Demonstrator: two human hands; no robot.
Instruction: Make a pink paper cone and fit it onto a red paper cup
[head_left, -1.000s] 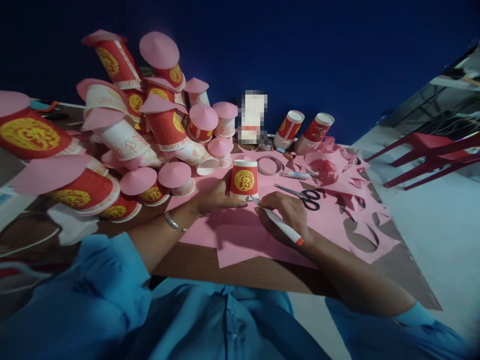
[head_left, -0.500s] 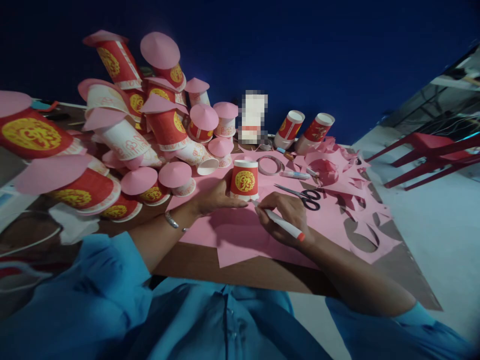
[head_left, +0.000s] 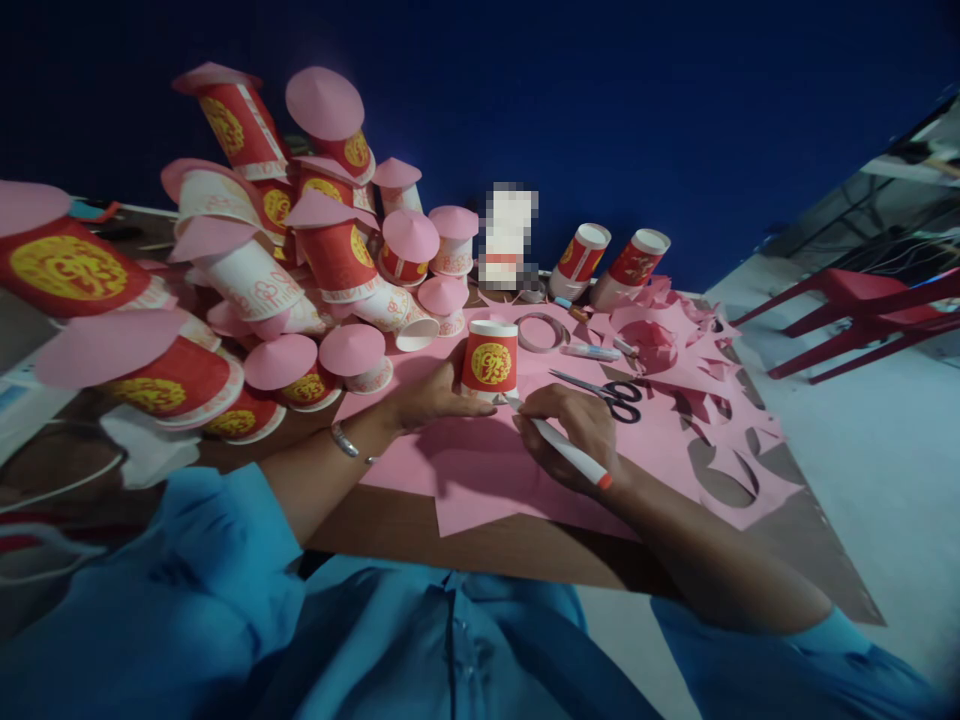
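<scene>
A red and white paper cup [head_left: 491, 358] with a yellow round emblem stands on pink paper [head_left: 480, 480] at the centre. My left hand [head_left: 439, 398] is closed round the cup's left side, its thumb along the front near the bottom rim. In my right hand [head_left: 574, 430] is a white marker [head_left: 568, 450] with a red end, its tip at the cup's lower right edge. Black-handled scissors [head_left: 611, 397] lie on the paper just right of the cup.
Several cups with pink cone tops [head_left: 330, 255] are piled at the left. Behind are a tape roll [head_left: 564, 333], a glue pen [head_left: 591, 352] and two cups [head_left: 583, 260]. Cut pink scraps [head_left: 675, 340] cover the right side; a red stool [head_left: 862, 300] stands beyond.
The marker tip and my right hand have shifted very slightly along the cup's lower edge. My left hand keeps its hold on the cup.
</scene>
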